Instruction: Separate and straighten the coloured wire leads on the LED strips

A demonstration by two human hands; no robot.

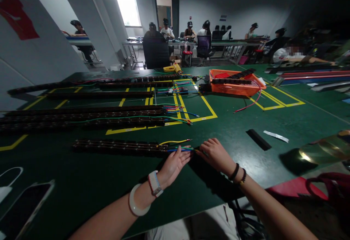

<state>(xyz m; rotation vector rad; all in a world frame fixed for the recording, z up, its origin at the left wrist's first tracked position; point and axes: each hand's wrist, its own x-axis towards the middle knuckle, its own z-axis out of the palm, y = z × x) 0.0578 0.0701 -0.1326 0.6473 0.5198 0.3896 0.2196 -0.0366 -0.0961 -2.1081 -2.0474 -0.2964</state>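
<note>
A long dark bundle (120, 146) lies on the green table (109, 181), with coloured wires coming out of its right end. My left hand (175, 163) is palm up beside that end, its fingers stretched out under the blue and green wires (180, 149). My right hand (216, 154) is closed at the wires' tips, thumb and fingers pressed together; the pinched ends are mostly hidden. A yellow wire (175, 142) runs free above the others, touched by neither hand.
More dark bundles (82, 117) lie behind. An orange basket (232, 88) and a yellow heat gun (173, 68) stand farther back. Right are a black strip (258, 139), a white strip (276, 136) and a bottle (325, 148); left, a phone (27, 207). Several people sit beyond.
</note>
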